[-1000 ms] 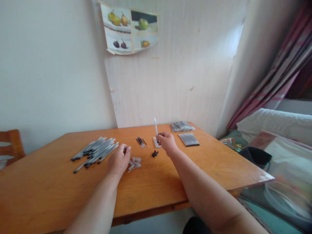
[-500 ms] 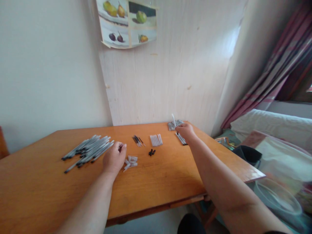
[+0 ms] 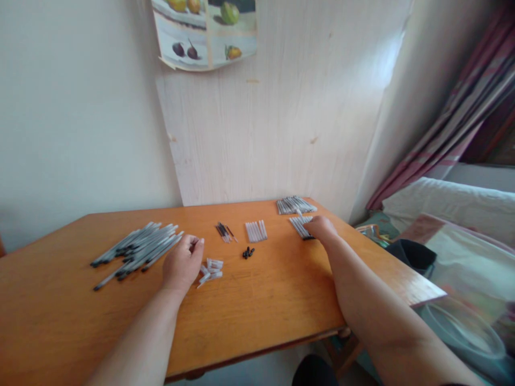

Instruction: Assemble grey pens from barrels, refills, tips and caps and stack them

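Right fingers [image 3: 311, 226] hold a pen [image 3: 299, 213] (by the pen row [image 3: 298, 227]).

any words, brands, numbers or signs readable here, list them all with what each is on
No readable text anywhere.
Fruit pictures on the wall: no lettering visible.
Pen pile and row of pens by the right hand: too small and blurred to tell if anything is printed.

Table [image 3: 273, 305]: pen pile [image 3: 140, 249] on L half. Mid, twd back edge: refills [image 3: 225, 232], w/ tubes [image 3: 256, 231] just R. Plugs [image 3: 248, 252] in front of tubes; caps [image 3: 212, 269] nearer front edge, L of plugs. L hand [image 3: 183, 264] btwn pile & caps. Pen bundle [image 3: 295, 205] nr back R corner, pen row [image 3: 298, 227] before it, R hand [image 3: 322, 229] at row's R side.
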`<state>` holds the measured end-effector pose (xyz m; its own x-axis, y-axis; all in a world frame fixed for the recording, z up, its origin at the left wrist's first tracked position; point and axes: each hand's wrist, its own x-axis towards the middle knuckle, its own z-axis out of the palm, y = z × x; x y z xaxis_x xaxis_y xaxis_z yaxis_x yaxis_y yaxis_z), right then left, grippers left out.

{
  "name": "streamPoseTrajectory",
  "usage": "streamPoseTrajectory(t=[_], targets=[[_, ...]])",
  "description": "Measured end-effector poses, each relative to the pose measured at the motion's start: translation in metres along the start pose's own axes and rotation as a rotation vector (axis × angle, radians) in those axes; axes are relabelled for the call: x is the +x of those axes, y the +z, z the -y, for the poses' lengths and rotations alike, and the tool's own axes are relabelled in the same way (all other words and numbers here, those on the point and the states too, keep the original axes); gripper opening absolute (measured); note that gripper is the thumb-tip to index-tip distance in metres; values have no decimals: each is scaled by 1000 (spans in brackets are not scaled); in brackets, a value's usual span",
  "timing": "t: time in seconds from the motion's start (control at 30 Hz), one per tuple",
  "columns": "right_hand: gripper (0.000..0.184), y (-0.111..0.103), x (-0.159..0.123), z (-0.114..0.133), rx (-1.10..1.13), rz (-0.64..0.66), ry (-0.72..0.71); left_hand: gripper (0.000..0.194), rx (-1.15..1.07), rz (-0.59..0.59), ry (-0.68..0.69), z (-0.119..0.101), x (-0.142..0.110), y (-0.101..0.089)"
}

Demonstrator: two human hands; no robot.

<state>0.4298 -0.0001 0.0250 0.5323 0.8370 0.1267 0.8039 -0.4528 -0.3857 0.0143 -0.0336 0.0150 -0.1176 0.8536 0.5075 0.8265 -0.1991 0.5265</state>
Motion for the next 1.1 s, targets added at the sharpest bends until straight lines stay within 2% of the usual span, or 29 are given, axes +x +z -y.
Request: streamPoseTrajectory(t=[0.2, 1.1], targets=[[27, -1, 2, -1, -27, 41, 30, 24, -14, 24, -1, 3, 2, 1], [34, 4, 0, 2, -97, 87, -28, 25, -45, -3, -9, 1, 1, -1]])
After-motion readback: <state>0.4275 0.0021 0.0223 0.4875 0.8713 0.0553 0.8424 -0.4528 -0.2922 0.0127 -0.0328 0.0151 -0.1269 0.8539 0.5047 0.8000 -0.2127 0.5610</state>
